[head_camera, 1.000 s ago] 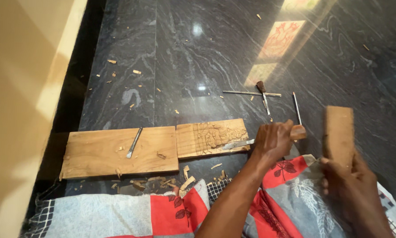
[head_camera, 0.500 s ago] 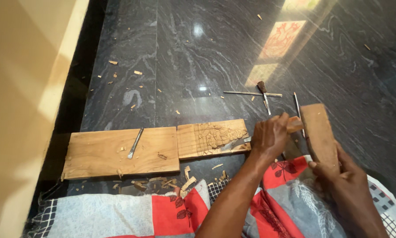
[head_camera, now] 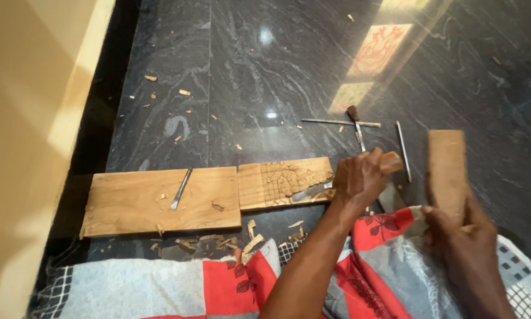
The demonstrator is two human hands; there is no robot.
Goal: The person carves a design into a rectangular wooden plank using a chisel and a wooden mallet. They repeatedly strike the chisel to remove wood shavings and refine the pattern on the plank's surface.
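My left hand (head_camera: 360, 180) grasps a chisel (head_camera: 336, 183) on the carved plank (head_camera: 277, 183); at 3 o'clock, my right hand (head_camera: 454, 230) grips a wooden block (head_camera: 447, 171).

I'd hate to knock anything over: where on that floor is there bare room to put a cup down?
Bare: the dark floor beyond the plain plank, only a few chips, and the far right past the wooden block. Crowded: around the carved board, left hand, right hand, and loose tools.

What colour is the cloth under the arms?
The cloth is pale blue-grey with red patches, seen in the head view.
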